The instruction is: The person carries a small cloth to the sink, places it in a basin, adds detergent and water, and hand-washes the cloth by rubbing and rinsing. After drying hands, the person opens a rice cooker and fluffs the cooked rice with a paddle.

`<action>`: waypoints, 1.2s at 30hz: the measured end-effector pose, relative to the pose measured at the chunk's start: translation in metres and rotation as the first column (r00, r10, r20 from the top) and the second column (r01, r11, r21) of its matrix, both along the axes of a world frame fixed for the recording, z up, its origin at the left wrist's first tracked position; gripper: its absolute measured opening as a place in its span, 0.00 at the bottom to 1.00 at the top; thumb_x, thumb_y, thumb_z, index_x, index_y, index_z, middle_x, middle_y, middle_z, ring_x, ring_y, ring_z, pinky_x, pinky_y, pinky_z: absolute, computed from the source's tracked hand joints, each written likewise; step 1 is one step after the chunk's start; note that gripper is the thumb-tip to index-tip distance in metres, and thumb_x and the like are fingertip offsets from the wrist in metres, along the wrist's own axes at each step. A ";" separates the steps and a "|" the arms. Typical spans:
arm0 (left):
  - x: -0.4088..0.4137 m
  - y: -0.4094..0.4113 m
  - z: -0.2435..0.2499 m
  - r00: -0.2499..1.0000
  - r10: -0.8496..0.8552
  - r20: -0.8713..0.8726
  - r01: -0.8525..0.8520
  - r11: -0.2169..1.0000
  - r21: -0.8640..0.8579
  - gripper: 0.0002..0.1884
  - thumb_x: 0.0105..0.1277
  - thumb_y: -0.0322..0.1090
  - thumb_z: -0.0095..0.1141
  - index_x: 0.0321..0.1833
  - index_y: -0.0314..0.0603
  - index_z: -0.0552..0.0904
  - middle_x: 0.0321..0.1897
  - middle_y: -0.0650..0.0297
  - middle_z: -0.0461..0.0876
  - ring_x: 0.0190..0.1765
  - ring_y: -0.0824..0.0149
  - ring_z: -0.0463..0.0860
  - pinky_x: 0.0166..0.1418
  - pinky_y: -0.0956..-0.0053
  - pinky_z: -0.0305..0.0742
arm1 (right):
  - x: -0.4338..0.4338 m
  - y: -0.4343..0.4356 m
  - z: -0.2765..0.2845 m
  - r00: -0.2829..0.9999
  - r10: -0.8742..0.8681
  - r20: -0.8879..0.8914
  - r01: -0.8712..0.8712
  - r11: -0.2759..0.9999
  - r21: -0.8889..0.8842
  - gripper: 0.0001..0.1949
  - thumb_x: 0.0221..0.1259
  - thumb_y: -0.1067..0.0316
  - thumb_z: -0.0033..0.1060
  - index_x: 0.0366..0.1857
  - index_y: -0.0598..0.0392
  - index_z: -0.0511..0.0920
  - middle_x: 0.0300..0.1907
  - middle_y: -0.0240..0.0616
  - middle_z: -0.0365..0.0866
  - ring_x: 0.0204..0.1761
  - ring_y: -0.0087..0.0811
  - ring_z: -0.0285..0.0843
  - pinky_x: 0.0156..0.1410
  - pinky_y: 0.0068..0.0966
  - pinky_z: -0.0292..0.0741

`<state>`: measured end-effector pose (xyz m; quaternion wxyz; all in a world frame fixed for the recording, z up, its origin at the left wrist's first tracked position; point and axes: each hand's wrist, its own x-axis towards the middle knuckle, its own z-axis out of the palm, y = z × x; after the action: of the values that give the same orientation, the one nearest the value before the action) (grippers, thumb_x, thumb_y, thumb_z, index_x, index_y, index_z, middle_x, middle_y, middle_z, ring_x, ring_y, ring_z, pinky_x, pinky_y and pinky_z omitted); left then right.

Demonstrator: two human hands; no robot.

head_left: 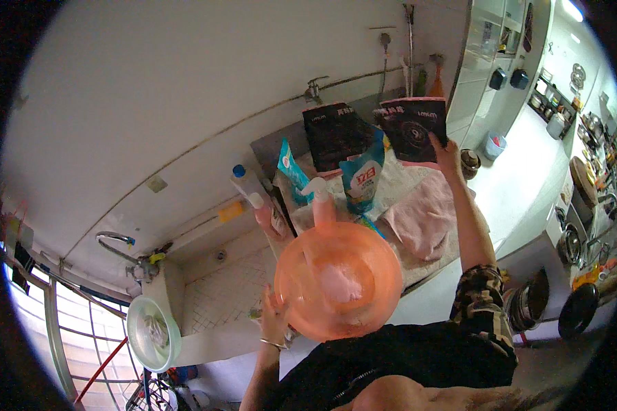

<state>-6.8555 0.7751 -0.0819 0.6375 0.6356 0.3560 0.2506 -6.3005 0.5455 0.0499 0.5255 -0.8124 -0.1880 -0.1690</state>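
Note:
My right hand is on the lower right edge of a black package that stands upright at the back of a cloth-covered surface. My left hand is at the left side of a translucent orange plastic basin, with its fingers close to the wall; its exact hold is unclear. A pale pink patch shows within the basin. Behind it are a pink pump bottle, a teal refill pouch and a second black package. A pink cloth lies to the right.
A tiled sink with a curved faucet is at the left, beside a pale green basin. Bottles stand by the sink's edge. A bucket and a dark pot are at the right.

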 end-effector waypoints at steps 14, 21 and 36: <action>-0.045 -0.023 0.019 0.832 -0.305 -0.464 0.531 0.681 0.504 0.25 0.55 0.21 0.56 0.59 0.41 0.83 0.55 0.53 0.85 0.55 0.53 0.85 0.60 0.68 0.80 | 0.033 0.161 -0.137 0.513 0.796 -0.321 -0.506 0.583 0.636 0.26 0.70 0.51 0.62 0.66 0.56 0.73 0.55 0.36 0.82 0.52 0.29 0.80 0.57 0.28 0.77; -0.106 -0.009 0.019 0.998 0.052 0.025 -0.038 0.913 -0.407 0.29 0.63 0.28 0.56 0.71 0.40 0.71 0.55 0.56 0.83 0.36 0.70 0.82 0.37 0.76 0.79 | 0.042 0.106 -0.124 0.777 0.570 -0.267 -0.346 0.741 0.576 0.15 0.74 0.58 0.57 0.57 0.54 0.80 0.47 0.33 0.85 0.45 0.27 0.81 0.51 0.26 0.77; -0.188 0.095 -0.045 0.812 0.542 0.215 -0.250 0.656 -0.712 0.12 0.72 0.39 0.55 0.54 0.45 0.77 0.39 0.62 0.83 0.36 0.66 0.81 0.42 0.70 0.77 | -0.346 0.069 -0.059 0.292 0.789 -0.541 -0.837 0.484 0.255 0.09 0.76 0.67 0.52 0.49 0.59 0.79 0.39 0.32 0.80 0.43 0.22 0.76 0.52 0.22 0.73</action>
<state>-7.0433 0.8698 -0.1270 0.8050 0.2081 0.4114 0.3733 -6.6467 0.6141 -0.0092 0.5352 -0.6298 -0.4044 0.3916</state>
